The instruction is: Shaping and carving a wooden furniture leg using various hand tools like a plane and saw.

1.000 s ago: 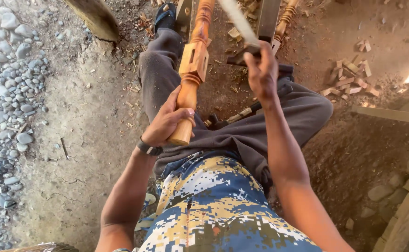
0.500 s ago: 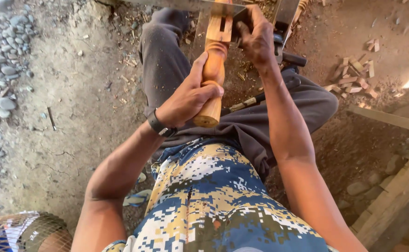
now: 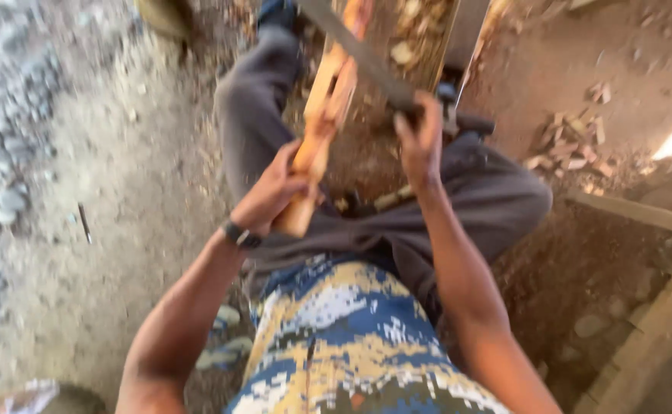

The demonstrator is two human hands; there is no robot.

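I sit on the ground with grey trousers and a patterned shirt. My left hand (image 3: 273,195), with a dark wristband, grips the near end of a long carved orange wooden piece (image 3: 328,100) that runs away from me between my legs. My right hand (image 3: 420,138) holds the handle of a long dark blade (image 3: 351,46), which lies slantwise across the wooden piece, its tip up and to the left. The picture is blurred by motion.
Wood chips and offcuts (image 3: 573,146) lie on the dirt at the right. Grey pebbles (image 3: 6,115) cover the left side. A wooden plank (image 3: 658,322) runs along the lower right. Upright boards (image 3: 458,38) stand ahead. A small dark stick (image 3: 83,222) lies on the dirt.
The blade has swung from pointing up and away to lying slantwise across the wooden piece. My left hand keeps its hold on the near end. The view has shifted and blurred.
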